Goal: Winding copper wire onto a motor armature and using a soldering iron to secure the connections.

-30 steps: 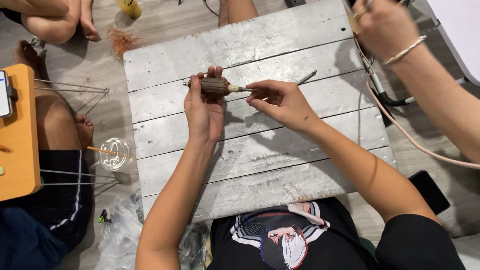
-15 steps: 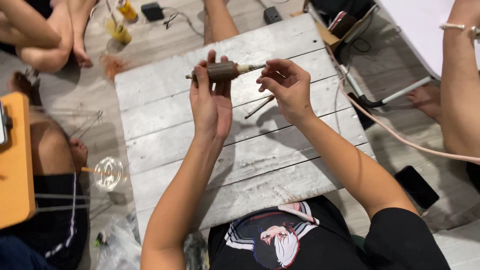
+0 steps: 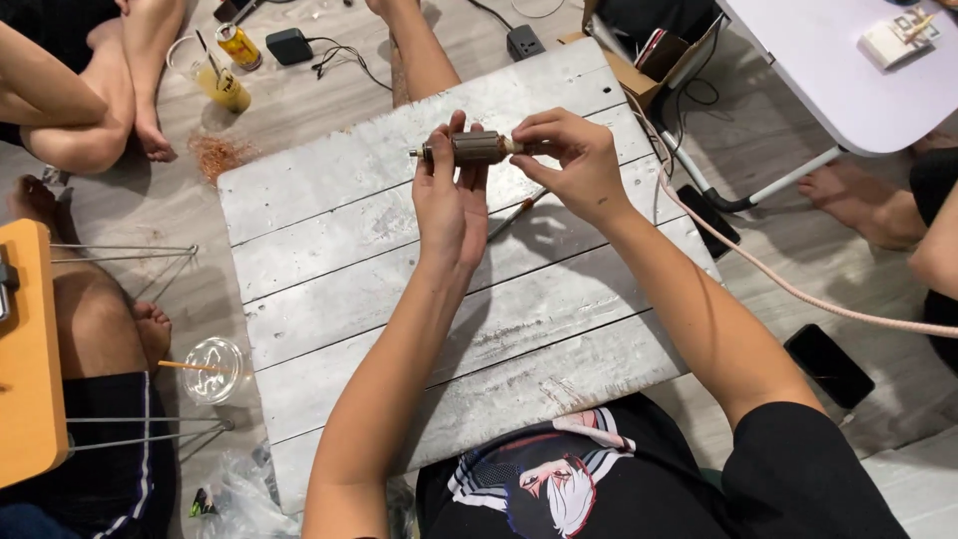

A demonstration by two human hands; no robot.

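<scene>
- The motor armature (image 3: pixel 477 148), held level, now sits higher above the whitewashed plank table (image 3: pixel 329 260) than a second ago.
- The left hand (image 3: pixel 451 205) pinches its body; the right hand (image 3: pixel 571 160) closes fingertips on its shaft end.
- A thin tool (image 3: pixel 514 215) lies beneath; bare planks lie toward the near edge.

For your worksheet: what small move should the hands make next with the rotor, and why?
Probably turn the rotor a little: the left hand grips its body above the board, and the right hand pinches its shaft end, so its far side is hidden.
</scene>
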